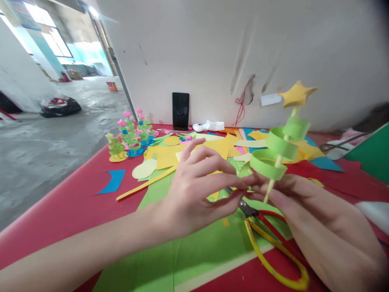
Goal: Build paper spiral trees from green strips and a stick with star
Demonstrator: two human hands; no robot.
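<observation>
A small paper tree stands tilted in the air at the right, with green paper loops on a pale stick and a folded yellow star on top. My right hand is closed around the lower end of its stick. Just left of the stick, my left hand pinches with thumb and forefinger, its other fingers raised. A bit of green paper shows above that pinch; what exactly lies between the fingertips is hidden. Scissors with red and yellow handles lie beneath the hands on green paper sheets.
Finished paper trees stand at the back left of the red table. Yellow, blue and green paper scraps spread across the middle. A black phone leans against the white wall. A green board rises at the right.
</observation>
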